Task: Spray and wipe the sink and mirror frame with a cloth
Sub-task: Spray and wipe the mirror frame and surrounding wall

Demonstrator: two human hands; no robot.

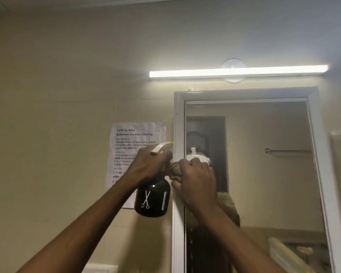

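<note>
Everything is happening at the left upright of the white mirror frame (178,154), about halfway up it. The person's left hand (150,164) is curled round the neck and trigger head of a black spray bottle (153,198), holding it up just to the left of that upright, the pale nozzle aimed toward the frame. The right hand (195,180) grips a bunched brownish cloth (175,170), fingers closed around it, and presses it against the same upright, right beside the bottle.

To my eye the step in hand is the mirror frame, spraying and wiping this left side; the sink is out of sight below, so I cannot say how it stands. A printed task sheet (134,146) is taped to the wall just left of the frame, partly behind the bottle, and a strip light (238,71) glows above the frame's top edge.

Next, I'd expect the cloth to travel along the upright, which calls for steady pressure while keeping the spray off the sheet.
</note>
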